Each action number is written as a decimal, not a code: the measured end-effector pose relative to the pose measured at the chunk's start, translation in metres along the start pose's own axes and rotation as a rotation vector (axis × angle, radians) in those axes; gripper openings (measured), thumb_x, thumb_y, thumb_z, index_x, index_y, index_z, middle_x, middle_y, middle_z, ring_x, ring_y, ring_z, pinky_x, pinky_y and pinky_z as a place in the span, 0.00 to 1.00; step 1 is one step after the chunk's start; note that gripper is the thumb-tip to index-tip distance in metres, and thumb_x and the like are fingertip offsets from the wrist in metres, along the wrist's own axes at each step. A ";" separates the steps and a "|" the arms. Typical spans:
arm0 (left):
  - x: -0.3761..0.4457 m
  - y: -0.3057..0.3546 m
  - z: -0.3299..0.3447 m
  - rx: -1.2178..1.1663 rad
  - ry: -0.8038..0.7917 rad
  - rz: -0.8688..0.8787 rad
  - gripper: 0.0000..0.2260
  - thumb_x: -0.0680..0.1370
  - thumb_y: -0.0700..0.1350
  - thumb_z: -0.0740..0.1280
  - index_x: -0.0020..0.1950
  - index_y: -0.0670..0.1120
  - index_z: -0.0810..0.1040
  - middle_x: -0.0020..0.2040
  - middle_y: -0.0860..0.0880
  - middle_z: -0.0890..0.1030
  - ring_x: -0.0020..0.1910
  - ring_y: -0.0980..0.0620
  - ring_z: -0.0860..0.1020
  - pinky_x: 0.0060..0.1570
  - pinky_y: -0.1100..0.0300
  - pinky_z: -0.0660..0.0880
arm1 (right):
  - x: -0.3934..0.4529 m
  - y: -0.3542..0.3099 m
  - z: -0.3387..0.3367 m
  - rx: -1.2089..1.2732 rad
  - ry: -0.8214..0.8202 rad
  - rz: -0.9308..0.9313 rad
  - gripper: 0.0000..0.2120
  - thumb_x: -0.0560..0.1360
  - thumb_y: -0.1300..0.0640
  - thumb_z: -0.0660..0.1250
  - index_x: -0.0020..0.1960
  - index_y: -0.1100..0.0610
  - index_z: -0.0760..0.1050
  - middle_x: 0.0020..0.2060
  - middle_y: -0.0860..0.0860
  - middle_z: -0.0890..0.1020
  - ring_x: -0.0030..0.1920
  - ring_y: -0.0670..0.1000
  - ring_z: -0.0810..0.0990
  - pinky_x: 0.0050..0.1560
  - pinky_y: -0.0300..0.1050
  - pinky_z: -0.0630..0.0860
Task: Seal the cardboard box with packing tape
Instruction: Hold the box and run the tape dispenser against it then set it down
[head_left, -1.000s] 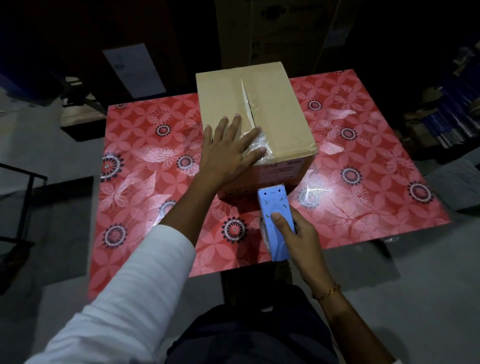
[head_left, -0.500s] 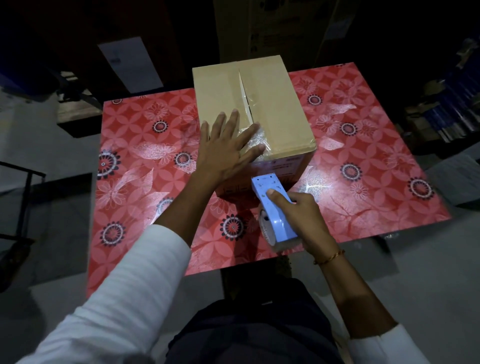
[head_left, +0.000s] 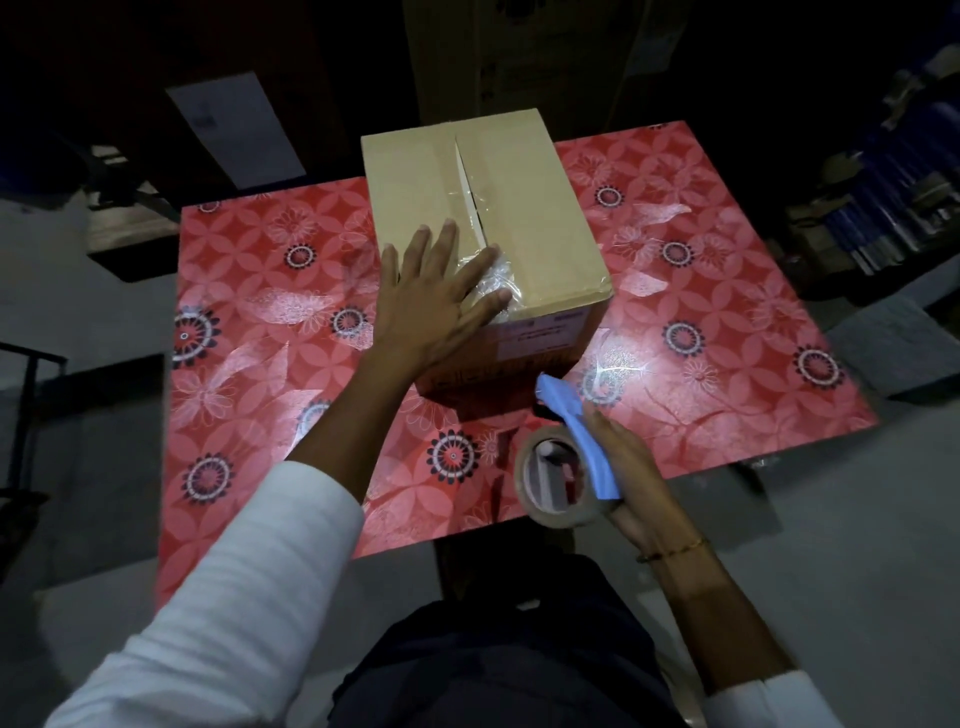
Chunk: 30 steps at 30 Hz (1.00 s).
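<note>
A: Dim storeroom, red flowered table (head_left: 727, 322), and the cardboard box (head_left: 530, 208) sits toward its far middle. Where are we?

B: I read it as mid-seal. My left hand (head_left: 436, 301) lies flat and spread on the box's near top edge, gripping nothing, pressing crinkled clear tape (head_left: 493, 275) over the flap seam (head_left: 470, 197). The far part of the seam gapes.

A: And the dispenser?

B: My right hand (head_left: 623, 467) is wrapped around the blue tape dispenser (head_left: 582, 441), near the box's front face, apart from it. Whether a strand runs to the box, I can't tell; too dark.

A: Next?

B: Probably another pass along the seam. There's open table either side, though the near edge is close under the roll.
</note>
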<state>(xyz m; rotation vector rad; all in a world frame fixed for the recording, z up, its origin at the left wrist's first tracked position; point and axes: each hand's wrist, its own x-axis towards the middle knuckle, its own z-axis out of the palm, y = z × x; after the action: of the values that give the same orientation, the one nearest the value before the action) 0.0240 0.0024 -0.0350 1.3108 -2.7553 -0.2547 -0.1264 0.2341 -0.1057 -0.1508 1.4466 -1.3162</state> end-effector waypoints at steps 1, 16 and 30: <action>0.000 0.000 0.000 0.003 0.003 -0.001 0.31 0.77 0.72 0.44 0.79 0.65 0.54 0.83 0.48 0.49 0.82 0.43 0.46 0.76 0.36 0.43 | 0.003 -0.001 -0.009 0.055 -0.003 0.016 0.47 0.58 0.32 0.78 0.68 0.59 0.77 0.63 0.61 0.81 0.62 0.62 0.80 0.68 0.61 0.73; 0.002 0.001 0.004 0.020 0.043 -0.007 0.29 0.79 0.70 0.45 0.79 0.65 0.55 0.83 0.48 0.51 0.81 0.43 0.49 0.76 0.37 0.46 | 0.070 -0.082 -0.073 0.102 0.102 -0.177 0.32 0.62 0.46 0.81 0.58 0.62 0.76 0.46 0.56 0.85 0.46 0.54 0.84 0.51 0.52 0.81; 0.006 0.007 0.008 0.027 0.144 -0.065 0.29 0.80 0.66 0.48 0.79 0.56 0.61 0.81 0.49 0.61 0.79 0.45 0.58 0.75 0.37 0.54 | 0.127 -0.113 -0.086 -0.202 0.182 -0.298 0.05 0.77 0.58 0.70 0.44 0.52 0.84 0.39 0.48 0.86 0.44 0.52 0.82 0.56 0.51 0.78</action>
<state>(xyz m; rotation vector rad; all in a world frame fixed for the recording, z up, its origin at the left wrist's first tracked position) 0.0139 0.0030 -0.0413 1.3689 -2.6092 -0.1222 -0.2999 0.1564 -0.1187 -0.4009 1.7630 -1.4491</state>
